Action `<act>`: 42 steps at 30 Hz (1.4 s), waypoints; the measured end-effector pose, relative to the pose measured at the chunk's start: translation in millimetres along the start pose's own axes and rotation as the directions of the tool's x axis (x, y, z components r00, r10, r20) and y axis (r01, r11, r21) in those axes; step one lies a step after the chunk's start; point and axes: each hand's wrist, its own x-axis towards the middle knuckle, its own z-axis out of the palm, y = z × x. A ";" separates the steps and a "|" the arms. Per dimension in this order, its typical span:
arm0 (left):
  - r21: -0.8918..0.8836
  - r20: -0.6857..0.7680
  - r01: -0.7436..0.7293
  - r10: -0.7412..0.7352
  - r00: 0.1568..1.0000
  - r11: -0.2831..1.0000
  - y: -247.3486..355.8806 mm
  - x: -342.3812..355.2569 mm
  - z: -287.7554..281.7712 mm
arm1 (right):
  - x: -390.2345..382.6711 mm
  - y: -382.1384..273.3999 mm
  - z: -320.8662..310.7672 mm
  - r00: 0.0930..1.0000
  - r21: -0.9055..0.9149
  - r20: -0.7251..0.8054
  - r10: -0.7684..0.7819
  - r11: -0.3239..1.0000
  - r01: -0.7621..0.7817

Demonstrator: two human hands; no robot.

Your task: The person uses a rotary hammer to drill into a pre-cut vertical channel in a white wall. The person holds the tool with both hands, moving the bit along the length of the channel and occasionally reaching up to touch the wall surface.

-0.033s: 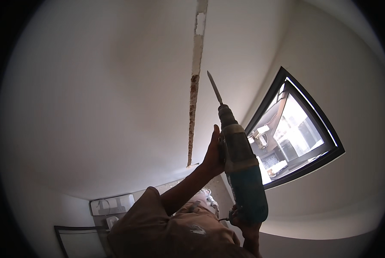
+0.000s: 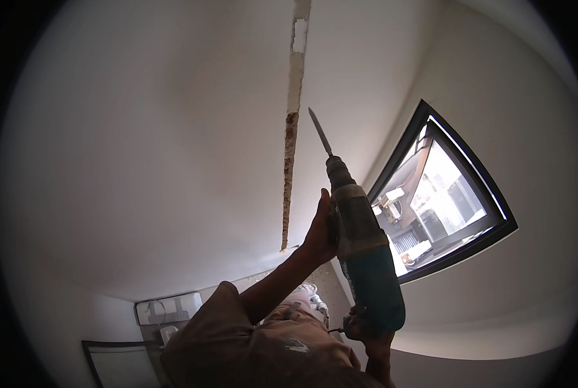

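I hold a teal and black hammer drill (image 2: 366, 271) with a long pointed chisel bit (image 2: 320, 131) aimed upward. My left hand (image 2: 321, 227) grips the side of its front body, with the thumb up near the collar. My right hand (image 2: 374, 344) is closed on the rear end of the drill, partly hidden behind it. The bit's tip shows just right of a long chiselled groove (image 2: 289, 165) in the white plastered surface; whether it touches the surface I cannot tell. The groove has crumbly brown stretches and paler ones.
A dark-framed window (image 2: 502, 213) is in the wall on the right. Below at the left are a framed pane (image 2: 114, 362) and a white wall-mounted unit (image 2: 169, 309). My clothed body (image 2: 282, 343) fills the lower middle, with tangled white material (image 2: 311, 294) beyond it.
The drill's bit and collar have shifted very slightly to the left, toward the groove, with both hands still on the tool. The rest looks the same.
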 end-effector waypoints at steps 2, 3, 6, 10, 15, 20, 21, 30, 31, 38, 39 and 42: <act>0.108 -0.035 -0.080 0.084 0.996 0.991 2.4 5.2 -0.9 | 15.5 -42.4 -8.2 0.992 0.100 -0.115 -0.041 0.994 0.053; 0.096 -0.024 -0.100 0.102 0.994 0.990 4.1 7.8 -1.6 | 18.2 -38.5 -8.7 0.994 0.247 -0.095 -0.062 0.965 0.084; 0.050 0.016 -0.128 0.127 0.992 0.991 10.9 19.2 -4.6 | 28.3 -32.7 -8.6 0.991 0.588 -0.091 -0.102 0.797 0.136; 0.017 0.037 -0.113 0.113 0.993 0.993 20.3 24.6 -8.2 | 31.5 -25.8 5.1 0.994 0.731 -0.094 -0.056 0.673 0.107; 0.047 0.026 -0.138 0.137 0.990 0.989 26.8 28.5 -10.2 | 43.1 -29.0 8.6 0.992 0.750 -0.117 -0.043 0.651 0.117; 0.029 0.019 -0.116 0.116 0.993 0.993 32.1 26.9 -10.4 | 43.3 -21.0 13.4 0.994 0.730 -0.109 -0.026 0.677 0.098; 0.039 0.007 -0.121 0.121 0.993 0.992 32.1 26.0 -9.7 | 42.3 -17.0 15.9 0.992 0.723 -0.124 -0.030 0.682 0.111; 0.060 -0.024 -0.114 0.115 0.993 0.992 35.4 24.1 -18.7 | 37.5 -25.7 20.0 0.993 0.754 -0.035 0.117 0.655 -0.050; 0.063 -0.011 -0.117 0.118 0.993 0.991 36.1 25.3 -20.1 | 36.9 -13.0 24.6 0.991 0.719 -0.062 0.119 0.694 -0.039; 0.015 0.021 -0.103 0.102 0.995 0.995 42.8 35.3 -24.0 | 50.2 -8.0 23.9 0.981 0.288 -0.159 0.109 0.956 -0.060; 0.012 0.024 -0.098 0.098 0.995 0.995 44.8 36.1 -21.1 | 50.1 -9.4 18.2 0.986 0.229 -0.128 0.110 0.970 -0.079; -0.016 0.020 -0.086 0.086 0.996 0.996 46.8 40.6 -6.4 | 55.6 -23.2 -6.7 0.992 0.130 -0.089 0.088 0.989 -0.076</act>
